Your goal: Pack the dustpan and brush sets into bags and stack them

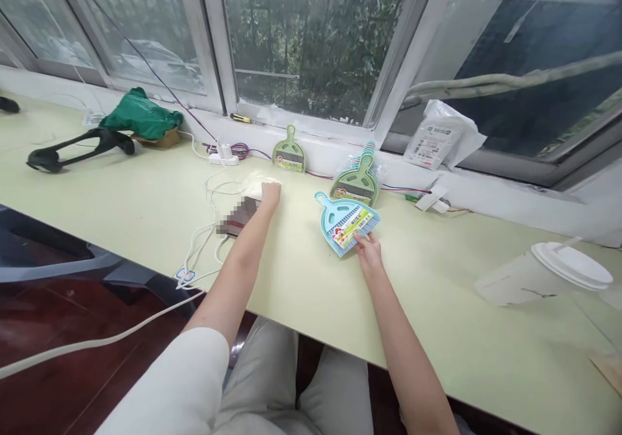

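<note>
My right hand (369, 251) grips the lower right edge of a light blue dustpan-and-brush set (335, 218) with a colourful label, its handle pointing up and left. Left of it, my left hand (271, 192) is closed over the table beside a pale, crumpled-looking item (253, 183); what its fingers hold, if anything, is hidden. A stack of dustpan sets, a green one (357, 181) in front, stands behind the blue set. Another green set (289, 153) leans against the sill. A dark flat device (243, 216) lies under my left forearm.
White cables (197, 247) run over the table's left part beside a power strip (223, 159). Farther left are a black frame (82, 146) and a green bag (140, 114). A white lidded cup (544, 273) stands at right; a plastic-wrapped packet (432, 138) leans by the window.
</note>
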